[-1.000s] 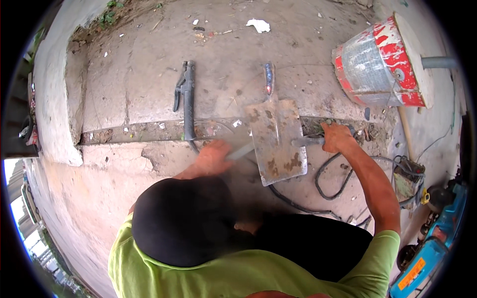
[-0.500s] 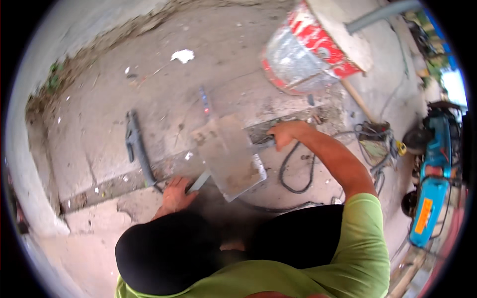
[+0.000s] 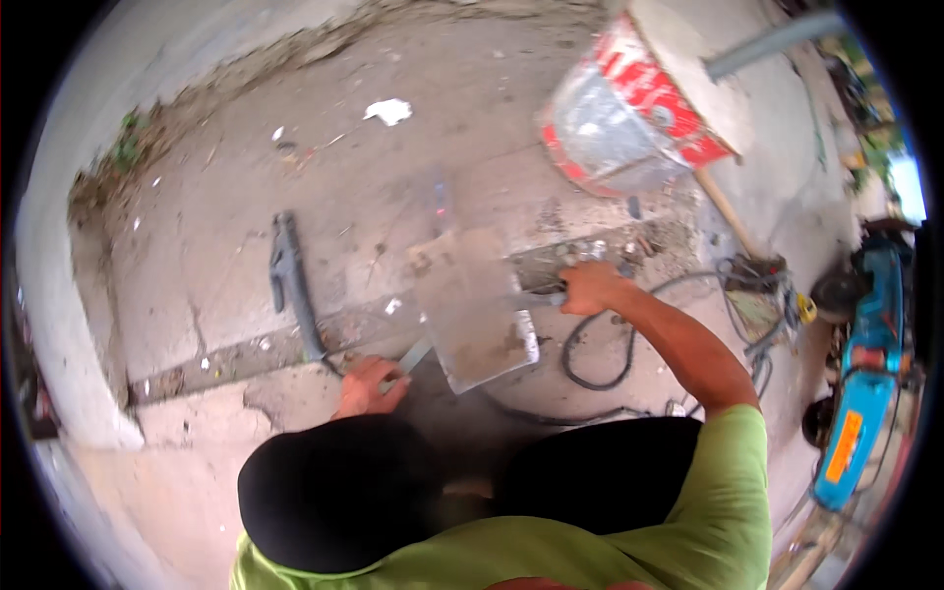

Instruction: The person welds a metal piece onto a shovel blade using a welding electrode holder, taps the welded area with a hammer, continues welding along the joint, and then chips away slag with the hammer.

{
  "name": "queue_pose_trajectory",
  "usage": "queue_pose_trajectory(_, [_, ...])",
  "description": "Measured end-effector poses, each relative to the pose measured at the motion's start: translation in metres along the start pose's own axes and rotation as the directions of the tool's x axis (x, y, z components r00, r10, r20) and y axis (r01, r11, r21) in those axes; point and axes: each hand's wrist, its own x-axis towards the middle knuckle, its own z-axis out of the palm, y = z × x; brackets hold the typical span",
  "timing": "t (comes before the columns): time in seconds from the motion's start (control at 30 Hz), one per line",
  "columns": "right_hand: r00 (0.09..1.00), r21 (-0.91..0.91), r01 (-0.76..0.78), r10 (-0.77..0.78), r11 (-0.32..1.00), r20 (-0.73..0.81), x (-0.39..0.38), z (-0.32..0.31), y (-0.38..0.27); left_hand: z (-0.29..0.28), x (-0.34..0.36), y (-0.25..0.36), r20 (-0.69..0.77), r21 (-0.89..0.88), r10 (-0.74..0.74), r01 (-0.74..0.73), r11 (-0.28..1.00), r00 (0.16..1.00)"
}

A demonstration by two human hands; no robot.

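My left hand point(image 3: 372, 386) is closed on the near-left end of a flat metal strip point(image 3: 417, 355), low over the ground by my knee. At the strip's far-right end, my right hand point(image 3: 593, 287) has its fingers wrapped round it. The middle of the strip is hidden by a blurred, dusty rectangular plate point(image 3: 477, 315) with a pale lower edge. A grey welding electrode holder point(image 3: 295, 280) lies on the concrete left of the plate, its cable running toward my left hand.
A red and silver bucket point(image 3: 619, 128) with a grey pipe point(image 3: 777, 44) stands at the far right. Black cable point(image 3: 600, 379) loops near my right forearm. A teal machine point(image 3: 855, 393) sits at the right edge. A low wall point(image 3: 59, 246) bounds the left.
My left hand has gone from lying beside the strip's end to gripping it. The whole scene has shifted slightly right in view; my right hand still grips the other end.
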Motion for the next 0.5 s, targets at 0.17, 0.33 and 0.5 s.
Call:
queue_pose_trajectory(0.17, [0.998, 0.08, 0.051, -0.055, 0.995, 0.043, -0.006, 0.02, 0.038, 0.009, 0.019, 0.024, 0.589, -0.179, -0.276, 0.456, 0.872, 0.76])
queue_pose_trajectory(0.33, [0.969, 0.217, 0.095, -0.141, 0.971, 0.205, -0.01, 0.028, 0.039, 0.015, 0.011, 0.028, 0.669, -0.153, -0.255, 0.466, 0.871, 0.698])
queue_pose_trajectory(0.5, [0.967, 0.371, 0.055, -0.141, 0.927, 0.21, -0.022, 0.043, 0.047, 0.025, 0.006, 0.032, 0.679, -0.192, -0.406, 0.681, 0.706, 0.612])
